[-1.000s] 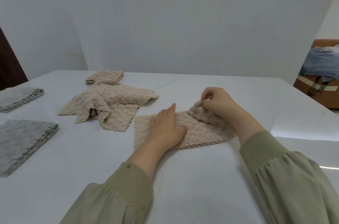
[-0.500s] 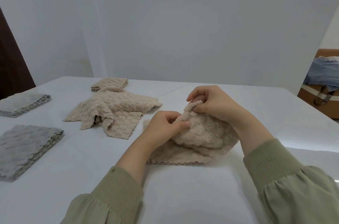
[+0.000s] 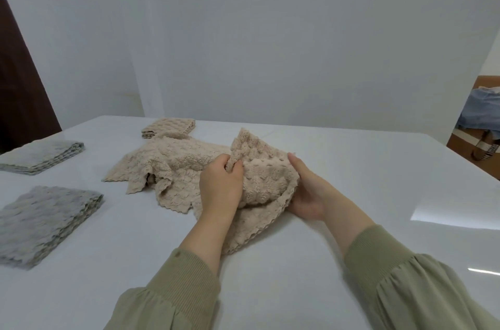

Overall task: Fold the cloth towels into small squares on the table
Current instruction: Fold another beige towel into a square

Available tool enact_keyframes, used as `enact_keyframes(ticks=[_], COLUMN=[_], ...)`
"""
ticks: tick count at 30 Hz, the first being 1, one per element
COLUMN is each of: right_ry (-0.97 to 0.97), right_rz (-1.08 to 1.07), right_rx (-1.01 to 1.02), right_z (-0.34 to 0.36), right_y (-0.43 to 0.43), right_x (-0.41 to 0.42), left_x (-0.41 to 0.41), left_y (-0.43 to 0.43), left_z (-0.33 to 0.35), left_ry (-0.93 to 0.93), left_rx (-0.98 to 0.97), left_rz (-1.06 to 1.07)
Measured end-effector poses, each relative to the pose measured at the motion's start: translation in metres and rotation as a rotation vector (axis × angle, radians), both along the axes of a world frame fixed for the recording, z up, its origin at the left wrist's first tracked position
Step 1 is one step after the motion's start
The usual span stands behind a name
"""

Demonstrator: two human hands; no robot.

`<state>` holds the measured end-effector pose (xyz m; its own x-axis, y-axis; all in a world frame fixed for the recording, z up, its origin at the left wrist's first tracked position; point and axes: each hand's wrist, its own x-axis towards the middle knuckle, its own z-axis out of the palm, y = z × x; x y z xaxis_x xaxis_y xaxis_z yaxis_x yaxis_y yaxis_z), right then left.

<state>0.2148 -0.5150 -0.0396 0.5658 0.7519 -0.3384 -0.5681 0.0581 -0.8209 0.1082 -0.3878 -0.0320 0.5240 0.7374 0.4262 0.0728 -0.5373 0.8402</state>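
Beige, nubbly terry is what both hands are working: the towel [image 3: 266, 183] is bunched and partly lifted off the white table [image 3: 270, 275], its scalloped lower edge trailing on the surface just in front of the person. The left hand [image 3: 220, 186] has thumb and fingers closed in a pinch on a gathered fold near the towel's top. The right hand [image 3: 305, 194] lies open-palmed along the towel's right side, cupping it from beneath; whether its fingertips pinch the hem I cannot tell, since the cloth hides them.

To do this step well, I would judge that the two hands should find matching corners, draw the cloth taut so the bunching falls out, then lay it flat and bring edge to edge before pressing the crease.

Just beyond, a loose heap of beige towels [image 3: 162, 167] waits unfolded. To the left sit two grey folded stacks [image 3: 46, 221] and [image 3: 40, 156]. Farthest back, a folded beige square [image 3: 169, 127] lies near the table's far edge.
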Motion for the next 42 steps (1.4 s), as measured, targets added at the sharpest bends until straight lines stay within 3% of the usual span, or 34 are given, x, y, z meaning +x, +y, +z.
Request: enact_keyframes(ticks=[4,7,9,12,16,18,20,22,27,29,32,36,39,42], right_ry=[-0.13,-0.17,-0.231,-0.247,-0.15,-0.21,-0.374,-0.498,-0.757,-0.915,-1.157,-1.289,-1.315,-1.405], right_rz=[0.056,-0.108,-0.206,-0.188,0.057,0.12,0.008,-0.174,-0.434,-0.468,-0.393,-0.284,-0.251,-0.193], right_rx=[0.031,0.012,0.003,0.03,0.157,0.132,-0.035,-0.153,-0.36,-0.417,-0.556,-0.674,-0.806,-0.935], right_z=[-0.003,-0.008,-0.006,0.004,0.022,0.033,0.039,0.026,-0.014,-0.018,-0.022,-0.028,-0.031,-0.031], right_y=[-0.005,-0.008,-0.013,-0.024,-0.046,-0.054,-0.055,-0.051,-0.036,-0.034,-0.031,-0.03,-0.031,-0.026], right_x=[-0.012,-0.018,-0.019,-0.021,-0.026,-0.025,-0.024,-0.017,-0.004,-0.002,-0.001,0.006,0.012,0.017], left_x=[-0.002,-0.008,-0.01,-0.013,-0.023,-0.026,-0.023,-0.016,0.0,0.0,0.001,0.001,0.001,0.002], left_y=[0.003,0.001,0.001,-0.004,-0.007,-0.003,-0.003,-0.003,0.005,0.004,0.004,0.002,-0.005,-0.009], left_z=[0.001,0.004,0.005,0.013,0.03,0.031,0.026,0.017,-0.018,-0.021,-0.025,-0.021,-0.025,-0.033], left_ry=[0.027,0.142,0.172,0.136,0.005,-0.005,0.063,0.145,0.386,0.445,0.434,0.44,0.672,0.923], left_rx=[0.135,0.37,0.373,0.101,-0.693,-0.811,-0.748,-0.628,-0.02,0.131,0.287,0.544,0.615,0.582], left_rz=[-0.008,-0.111,-0.213,-0.374,-0.741,-0.854,-0.784,-0.571,-0.189,-0.119,-0.151,-0.258,-0.453,-0.517])
